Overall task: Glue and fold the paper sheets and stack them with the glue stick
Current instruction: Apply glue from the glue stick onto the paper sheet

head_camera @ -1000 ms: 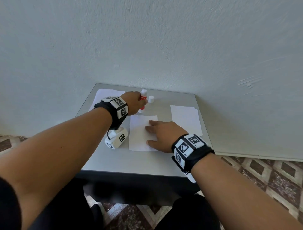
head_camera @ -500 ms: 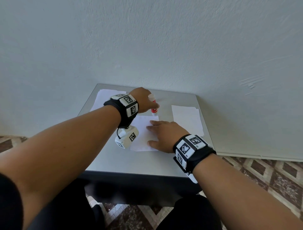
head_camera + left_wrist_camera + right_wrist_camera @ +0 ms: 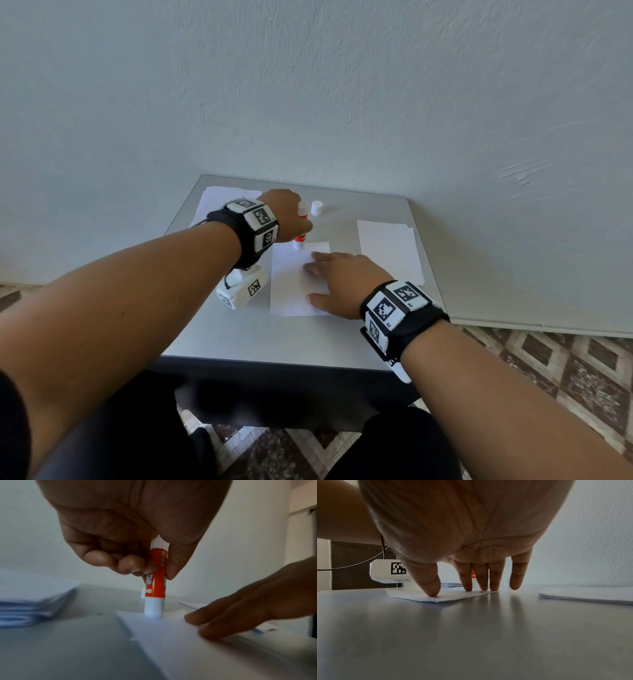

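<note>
2 hands over a grey desk [image 3: 308,339], left hand [image 3: 286,214] pinching upright glue stick [image 3: 155,588] tip-down on paper sheet [image 3: 291,284], right hand [image 3: 339,281] flat, fingers straight, pressing that sheet

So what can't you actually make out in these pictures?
- Glue stick label: blurred in the left wrist view, partly covered by the left hand.
- Glue on the sheet: not discernible in any view.
- Left pile: blurred, sheets uncountable.
- Glue stick in the right wrist view: hidden behind the right hand's fingers.
</note>
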